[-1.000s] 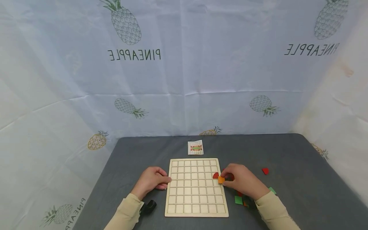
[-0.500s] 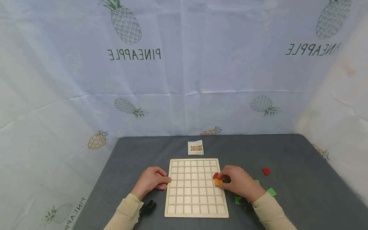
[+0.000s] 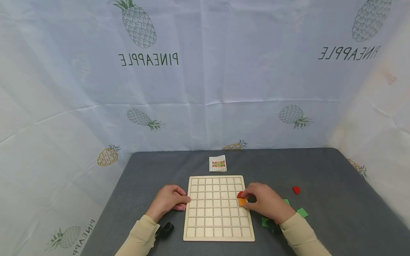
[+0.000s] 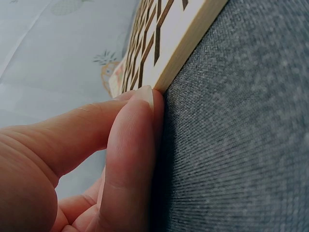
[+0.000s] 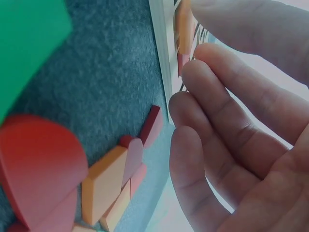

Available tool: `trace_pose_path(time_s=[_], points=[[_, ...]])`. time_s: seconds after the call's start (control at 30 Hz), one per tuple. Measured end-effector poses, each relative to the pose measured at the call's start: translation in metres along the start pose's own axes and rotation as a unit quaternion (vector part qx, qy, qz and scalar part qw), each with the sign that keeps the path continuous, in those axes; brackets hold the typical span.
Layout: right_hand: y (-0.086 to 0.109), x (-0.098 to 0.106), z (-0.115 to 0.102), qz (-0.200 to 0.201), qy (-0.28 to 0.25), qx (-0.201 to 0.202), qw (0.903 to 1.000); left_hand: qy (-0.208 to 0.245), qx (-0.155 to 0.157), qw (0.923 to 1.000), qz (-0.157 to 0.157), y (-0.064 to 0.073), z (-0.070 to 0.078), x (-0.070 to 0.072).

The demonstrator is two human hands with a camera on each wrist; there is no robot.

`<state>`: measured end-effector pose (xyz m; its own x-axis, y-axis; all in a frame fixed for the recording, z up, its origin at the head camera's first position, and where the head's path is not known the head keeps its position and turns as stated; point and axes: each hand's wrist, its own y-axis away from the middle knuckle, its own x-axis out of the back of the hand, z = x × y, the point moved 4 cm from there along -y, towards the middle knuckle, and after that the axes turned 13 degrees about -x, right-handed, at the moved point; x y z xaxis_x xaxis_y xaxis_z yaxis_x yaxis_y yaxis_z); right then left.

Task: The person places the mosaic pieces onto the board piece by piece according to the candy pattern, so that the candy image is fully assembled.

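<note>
A pale wooden grid board (image 3: 213, 203) lies flat on the dark table. At its left edge my left hand (image 3: 171, 197) pinches the rim between thumb and finger; the left wrist view shows the thumb (image 4: 131, 140) against the wood. My right hand (image 3: 267, 202) holds an orange square tile (image 3: 242, 202) at the rightmost column, with the thumb touching it in the right wrist view. Just beyond that tile is a red rounded piece (image 3: 240, 194), partly covered by the fingers. Whether the tile is fully seated in its cell is hard to tell.
Behind the board lies a small card (image 3: 217, 163) with a coloured grid picture. Loose green (image 3: 302, 212) and red (image 3: 296, 190) pieces lie to the right, several more under the right forearm, including an orange block (image 5: 104, 183). A black object (image 3: 166, 230) sits by the left wrist.
My right hand has moved slightly left, bringing the orange tile from the board's right rim onto the rightmost column, below the red piece. The left hand has stayed in place.
</note>
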<state>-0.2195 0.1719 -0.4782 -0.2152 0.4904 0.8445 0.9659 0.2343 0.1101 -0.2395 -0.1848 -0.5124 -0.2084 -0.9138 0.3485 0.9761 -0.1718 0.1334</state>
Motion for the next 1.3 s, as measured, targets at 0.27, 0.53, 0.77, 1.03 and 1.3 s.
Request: trace_pose_path(time_s=[0.27,0.53,0.77,1.03,1.3], points=[[-0.0005,-0.001,0.0005,0.017,0.018,0.0,0.9997,-0.003,0.001,1.0,-0.004,0.0008,0.0013,0.0009],[-0.0027,-0.0044,-0.0012,0.022,0.031,-0.006,0.9993,0.0,0.001,1.0,-0.005,0.001,0.0019,0.0012],[-0.0032,-0.0041,-0.0015,0.025,0.036,-0.002,0.999,-0.003,0.0,1.0,-0.005,0.0004,0.001,0.0015],[-0.0035,-0.0041,-0.0022,0.026,0.041,-0.006,0.9988,-0.002,-0.002,1.0,-0.003,-0.0004,0.0001,0.0021],[-0.0007,0.0022,0.002,0.021,0.018,0.008,0.9996,0.003,0.0,1.0,-0.003,-0.0002,0.001,0.0009]])
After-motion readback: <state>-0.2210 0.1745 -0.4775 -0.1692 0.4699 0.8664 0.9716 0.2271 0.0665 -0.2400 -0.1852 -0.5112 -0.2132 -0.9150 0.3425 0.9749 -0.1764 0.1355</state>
